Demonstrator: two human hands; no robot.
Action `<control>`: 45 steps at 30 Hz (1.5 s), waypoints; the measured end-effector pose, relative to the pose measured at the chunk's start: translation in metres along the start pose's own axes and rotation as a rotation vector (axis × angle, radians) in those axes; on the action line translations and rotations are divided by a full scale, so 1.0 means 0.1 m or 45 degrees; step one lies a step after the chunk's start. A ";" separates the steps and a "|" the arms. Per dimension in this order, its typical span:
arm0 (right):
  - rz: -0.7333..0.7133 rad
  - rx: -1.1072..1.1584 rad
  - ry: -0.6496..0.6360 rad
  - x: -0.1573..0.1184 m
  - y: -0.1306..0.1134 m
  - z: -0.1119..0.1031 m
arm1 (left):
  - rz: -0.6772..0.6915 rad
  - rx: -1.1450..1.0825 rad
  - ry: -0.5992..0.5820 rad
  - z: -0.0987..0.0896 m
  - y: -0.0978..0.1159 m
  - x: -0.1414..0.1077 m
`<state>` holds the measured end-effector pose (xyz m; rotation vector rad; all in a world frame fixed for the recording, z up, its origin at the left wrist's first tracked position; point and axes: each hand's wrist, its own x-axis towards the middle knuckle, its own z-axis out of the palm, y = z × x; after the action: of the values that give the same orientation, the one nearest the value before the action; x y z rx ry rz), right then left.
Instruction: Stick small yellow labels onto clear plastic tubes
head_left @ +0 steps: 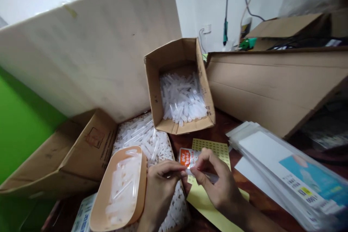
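While left hand pinches a tube, right hand does too.

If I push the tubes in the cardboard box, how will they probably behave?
The tubes look round, so some would probably roll. They lie in a loose pile, so neighbours may shift. Looking translucent, they're probably light.

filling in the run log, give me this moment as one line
right hand: pinching translucent tube; left hand: at tube's end; centre cardboard box: tubes inside; peach tub: tubes inside
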<state>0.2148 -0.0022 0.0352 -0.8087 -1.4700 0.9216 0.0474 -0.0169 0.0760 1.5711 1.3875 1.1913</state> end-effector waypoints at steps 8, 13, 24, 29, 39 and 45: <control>0.035 -0.024 0.033 -0.08 0.01 0.01 | 0.002 -0.053 -0.022 0.07 0.04 -0.01; 0.030 -0.099 -0.046 -0.09 0.13 0.06 | 0.050 0.651 -0.449 -0.37 0.06 0.24; 0.113 -0.132 0.041 0.07 0.24 -0.10 | -0.294 1.349 -0.568 -0.71 -0.41 1.45; 0.086 -0.096 0.020 0.08 0.23 -0.07 | -0.309 1.412 -0.733 -0.78 -0.48 1.41; 0.065 -0.233 -0.003 0.08 0.34 -0.08 | -0.171 1.555 -0.462 -0.72 -0.39 1.14; 0.152 -0.112 -0.015 0.09 0.27 -0.10 | 0.031 1.454 -0.340 -0.66 0.06 0.55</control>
<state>0.2231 0.0192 0.0155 -0.9660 -1.4936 0.9570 -0.0129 0.0317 0.1126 2.3512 1.9841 0.0686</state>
